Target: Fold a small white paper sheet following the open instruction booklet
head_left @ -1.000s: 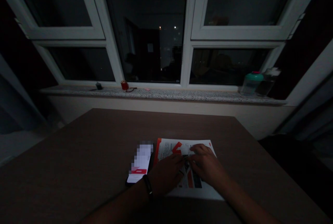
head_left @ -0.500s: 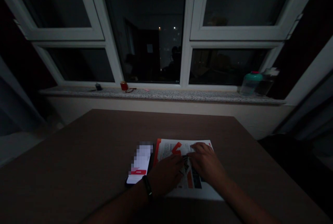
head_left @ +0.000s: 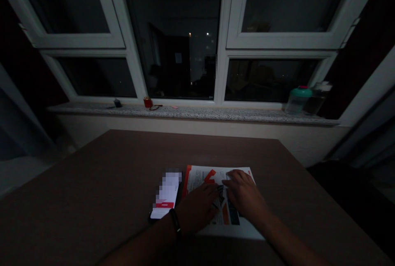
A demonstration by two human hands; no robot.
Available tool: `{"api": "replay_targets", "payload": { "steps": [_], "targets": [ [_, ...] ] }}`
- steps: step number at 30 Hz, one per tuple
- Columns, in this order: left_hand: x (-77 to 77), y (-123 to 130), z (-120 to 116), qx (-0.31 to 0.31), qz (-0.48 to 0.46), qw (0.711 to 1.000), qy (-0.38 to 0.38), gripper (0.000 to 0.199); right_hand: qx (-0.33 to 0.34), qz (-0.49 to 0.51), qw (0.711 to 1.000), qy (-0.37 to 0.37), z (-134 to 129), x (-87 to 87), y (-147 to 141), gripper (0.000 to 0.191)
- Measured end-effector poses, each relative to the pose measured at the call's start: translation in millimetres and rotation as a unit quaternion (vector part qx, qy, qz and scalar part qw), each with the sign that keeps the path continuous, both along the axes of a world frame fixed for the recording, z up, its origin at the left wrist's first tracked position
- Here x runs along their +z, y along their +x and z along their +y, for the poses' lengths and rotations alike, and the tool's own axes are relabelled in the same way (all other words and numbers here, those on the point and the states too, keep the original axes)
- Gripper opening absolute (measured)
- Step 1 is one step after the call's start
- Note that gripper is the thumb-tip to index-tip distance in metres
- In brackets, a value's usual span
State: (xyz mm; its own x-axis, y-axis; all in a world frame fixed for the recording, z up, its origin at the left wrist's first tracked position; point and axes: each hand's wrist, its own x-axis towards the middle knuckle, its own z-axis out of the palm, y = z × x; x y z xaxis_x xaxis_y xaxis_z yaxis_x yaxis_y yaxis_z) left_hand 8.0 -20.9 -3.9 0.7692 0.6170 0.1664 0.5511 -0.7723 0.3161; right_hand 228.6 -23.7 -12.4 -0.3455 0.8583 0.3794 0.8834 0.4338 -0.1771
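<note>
On desk [head_left: 92,175], well in from far edge, paper [head_left: 196,173] lies beneath right hand [head_left: 248,196], fingers loosely parted, gripping nothing visible, and left hand [head_left: 196,208], fingers bent, hold impossible to tell. Phone [head_left: 163,200] sits just beside paper's left edge. Light, even fingertip pressure likely suits.

Legible text: none. Printed page [head_left: 219,216]: rows of small dark characters [head_left: 197,178] at upper left, next to an orange-red graphic [head_left: 210,176]; too small and dim to read. A further short block of print near the top, right of that graphic; same result. Part of the sheet is covered by the left hand [head_left: 197,206] and right hand [head_left: 245,194]. Smartphone [head_left: 166,194]: lit screen, largely pixelated; red bar [head_left: 164,205] bears a small pale marking, characters unresolved. Window pane: tiny pale mark [head_left: 210,97] at lower edge, unreadable.
</note>
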Motion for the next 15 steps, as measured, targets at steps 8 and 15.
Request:
{"api": "replay_targets", "payload": {
  "steps": [8, 15],
  "targets": [
    [2.9, 2.5, 1.8, -0.014, -0.011, 1.000, 0.005, 0.049, -0.029, -0.032, 0.999, -0.019, -1.7, -0.9, -3.8, 0.035],
    [-0.1, 1.8, 2.6, -0.007, -0.006, 1.000, 0.016, 0.051, -0.036, -0.054, 0.998, -0.013, 2.7, -7.8, -1.9, 0.036]
  ]
}}
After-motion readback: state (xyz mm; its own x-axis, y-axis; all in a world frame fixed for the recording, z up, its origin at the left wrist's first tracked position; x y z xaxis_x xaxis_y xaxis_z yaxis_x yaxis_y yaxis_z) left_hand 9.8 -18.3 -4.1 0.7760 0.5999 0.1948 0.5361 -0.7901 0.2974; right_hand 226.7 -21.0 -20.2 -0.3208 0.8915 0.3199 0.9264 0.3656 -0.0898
